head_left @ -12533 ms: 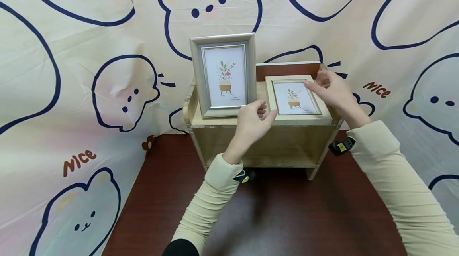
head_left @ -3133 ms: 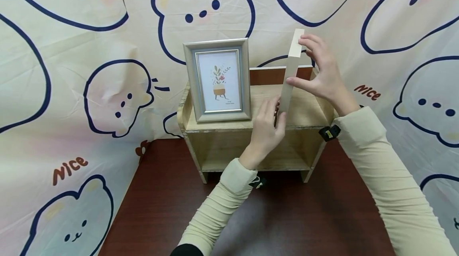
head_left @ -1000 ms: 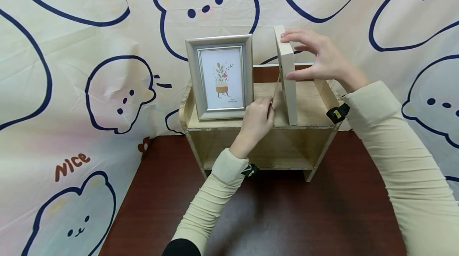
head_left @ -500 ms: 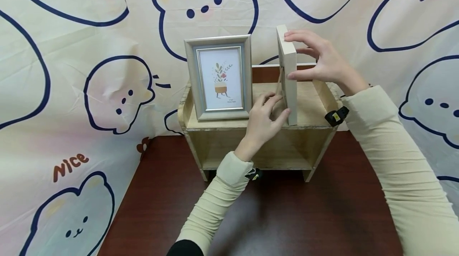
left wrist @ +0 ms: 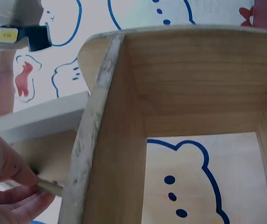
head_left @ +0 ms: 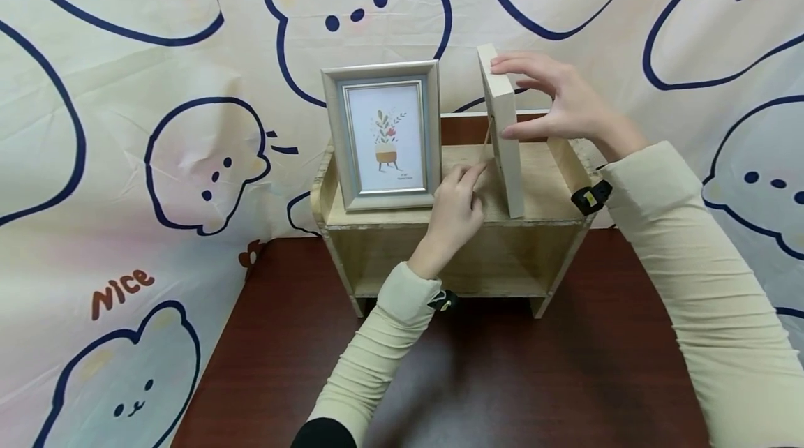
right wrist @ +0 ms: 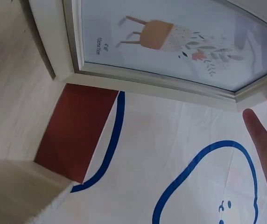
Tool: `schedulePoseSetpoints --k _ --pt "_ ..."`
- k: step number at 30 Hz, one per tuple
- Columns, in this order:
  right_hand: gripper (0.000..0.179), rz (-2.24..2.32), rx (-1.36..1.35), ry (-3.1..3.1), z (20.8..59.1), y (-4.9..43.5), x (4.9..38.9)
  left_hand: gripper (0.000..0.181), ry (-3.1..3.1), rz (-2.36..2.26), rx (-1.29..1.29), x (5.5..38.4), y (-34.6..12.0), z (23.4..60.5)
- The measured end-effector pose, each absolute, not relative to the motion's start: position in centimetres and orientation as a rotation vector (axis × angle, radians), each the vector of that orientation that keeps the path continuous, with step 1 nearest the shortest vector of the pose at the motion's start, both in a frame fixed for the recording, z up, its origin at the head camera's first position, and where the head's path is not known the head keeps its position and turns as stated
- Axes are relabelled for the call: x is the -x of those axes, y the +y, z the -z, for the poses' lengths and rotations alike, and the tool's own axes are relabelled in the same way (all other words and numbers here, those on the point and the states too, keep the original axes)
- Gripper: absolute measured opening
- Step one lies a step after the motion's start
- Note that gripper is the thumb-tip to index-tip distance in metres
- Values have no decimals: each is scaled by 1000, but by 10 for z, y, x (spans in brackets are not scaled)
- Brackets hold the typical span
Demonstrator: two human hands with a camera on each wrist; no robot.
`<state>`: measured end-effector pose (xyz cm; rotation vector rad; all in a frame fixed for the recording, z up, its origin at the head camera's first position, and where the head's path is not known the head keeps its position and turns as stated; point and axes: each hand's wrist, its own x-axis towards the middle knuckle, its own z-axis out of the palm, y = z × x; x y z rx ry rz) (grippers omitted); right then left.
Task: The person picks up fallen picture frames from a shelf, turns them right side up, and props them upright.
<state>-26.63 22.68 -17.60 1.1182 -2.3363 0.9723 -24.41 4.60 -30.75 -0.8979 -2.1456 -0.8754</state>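
A cream picture frame (head_left: 509, 155) stands on the shelf's upper board, nearly edge-on in the head view. My right hand (head_left: 559, 95) grips it from the right, fingers at the top edge and thumb on the near side. The plant print behind its glass faces right, and the cream border (right wrist: 157, 86) fills the top of the right wrist view. From its back, turned left, sticks out a thin stand leg (head_left: 487, 137). My left hand (head_left: 453, 211) pinches that leg (left wrist: 50, 186) between thumb and fingers in the left wrist view.
A silver-grey picture frame (head_left: 432, 134) with a similar plant print stands upright on the left of the wooden shelf (head_left: 358, 219). The shelf rests on a dark red-brown table (head_left: 502, 378). Behind hangs a cloth (head_left: 207, 57) with bear drawings.
The cream frame, lying flat at first, has been raised onto its edge and turned. Since half a second ago my left fingers have closed on the stand leg; the frame tilts slightly left.
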Motion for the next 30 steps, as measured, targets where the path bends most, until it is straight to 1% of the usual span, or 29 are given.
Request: schedulePoseSetpoints --k 8,14,16,19,20,21,24,25,30 --pt "77 -780 -1120 -2369 172 231 265 48 -2163 862 911 250 43 307" --pt "78 -734 -1106 -2386 173 237 261 50 -2191 865 916 252 46 305" --pt "79 -739 -1104 -2388 173 236 261 47 -2196 872 910 252 46 305" --pt "81 -763 -1106 -2394 174 236 262 38 -2224 911 918 250 45 306" --pt "81 -777 -1110 -2394 175 237 263 39 -2240 923 911 249 46 306" --pt "81 -795 -1116 -2393 175 237 263 42 -2256 928 897 248 47 306" --pt "82 -833 -1127 -2398 176 239 264 59 -2299 926 823 245 54 305" --pt "82 -842 -1132 -2398 176 239 264 62 -2303 921 790 244 56 305" --pt "82 -872 -1135 -2405 178 239 264 65 -2254 901 688 243 64 306"
